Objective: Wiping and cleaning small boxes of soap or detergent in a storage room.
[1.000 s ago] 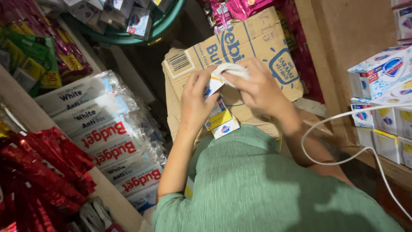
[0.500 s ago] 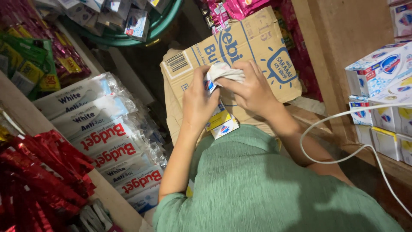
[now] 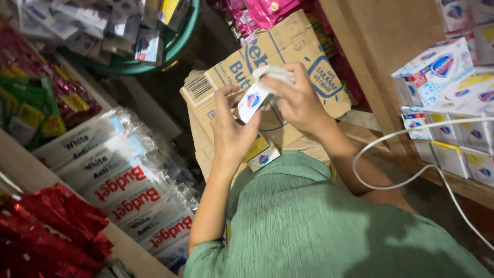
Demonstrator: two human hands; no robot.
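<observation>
Now: left hand (image 3: 232,135) fingers clamped on a small white soap box (image 3: 253,102) | right hand (image 3: 296,98) fingers closed on a white cloth (image 3: 271,73) touching the box's top | behind the fingers: cardboard carton (image 3: 288,49) | just below: more small boxes (image 3: 261,154) | left: plastic-wrapped packs (image 3: 123,175) | right: white cable (image 3: 411,154), shelf of boxes (image 3: 453,113)

Small box (image 3: 253,101) between left hand (image 3: 231,135) and right hand (image 3: 298,100); carton (image 3: 288,49) behind hands; wrapped packs (image 3: 123,180) left; stacked boxes (image 3: 453,103) right; basin (image 3: 154,49) beyond-left.
</observation>
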